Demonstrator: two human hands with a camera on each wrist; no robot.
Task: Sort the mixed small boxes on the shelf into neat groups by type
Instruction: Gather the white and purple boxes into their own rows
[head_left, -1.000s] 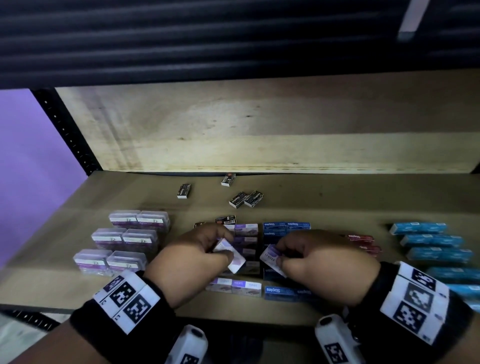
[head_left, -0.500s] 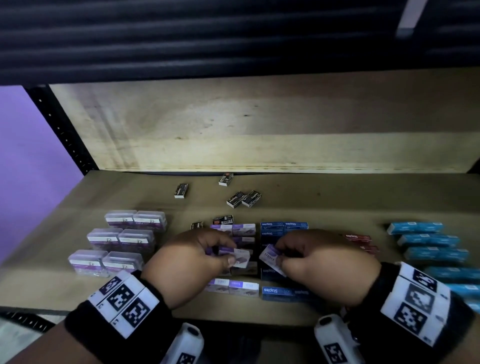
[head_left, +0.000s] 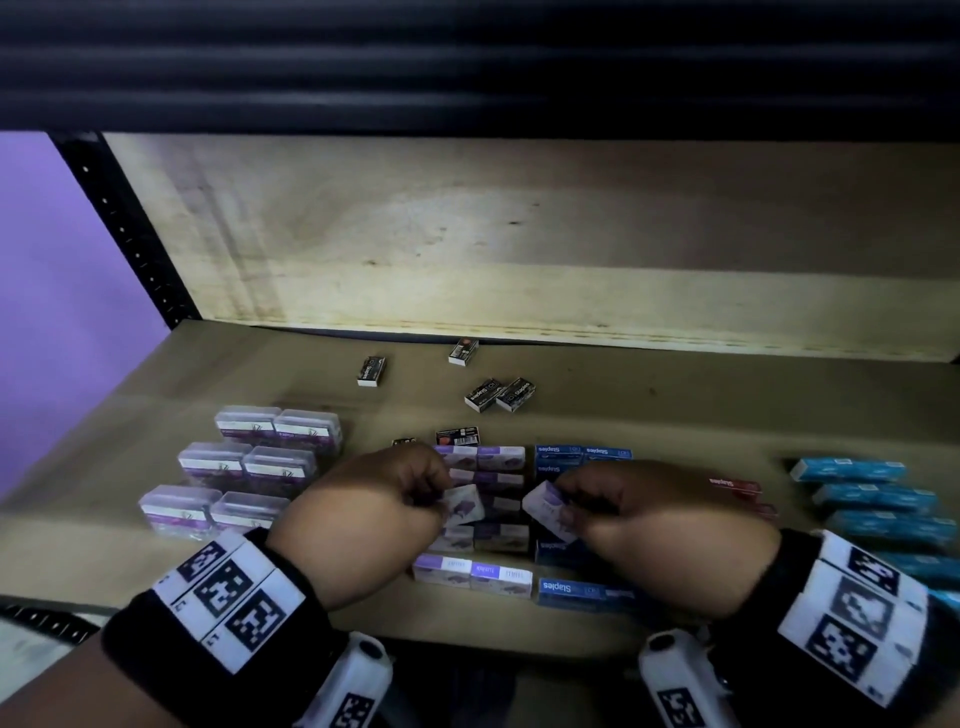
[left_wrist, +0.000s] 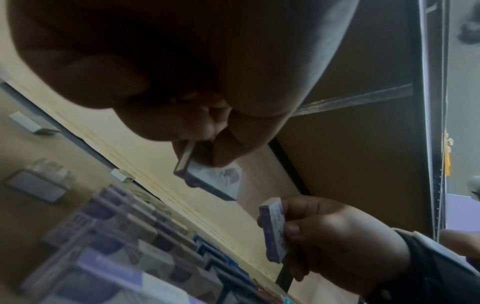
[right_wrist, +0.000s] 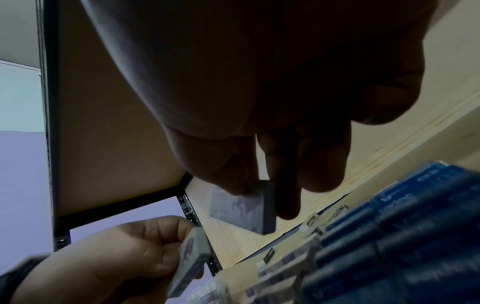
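Note:
My left hand (head_left: 415, 493) pinches a small purple-and-white box (head_left: 464, 503) between thumb and fingers, just above the block of purple boxes (head_left: 498, 574) at the shelf's front middle. The same box (left_wrist: 218, 181) shows below my thumb in the left wrist view. My right hand (head_left: 576, 506) grips a second purple-and-white box (head_left: 545, 509), tilted, over the dark blue Staples boxes (head_left: 582, 592). That box (right_wrist: 241, 207) hangs under my fingers in the right wrist view. The two held boxes are a short gap apart.
Clear plastic cases (head_left: 234, 473) stand in pairs at the left. Light blue boxes (head_left: 872, 499) are stacked in a column at the right, red boxes (head_left: 735, 486) beside my right hand. Several small black boxes (head_left: 498, 395) lie scattered toward the shelf's back wall (head_left: 519, 249).
My left hand has turned its box and brought it lower, nearer the purple block. My right hand has kept its box almost still.

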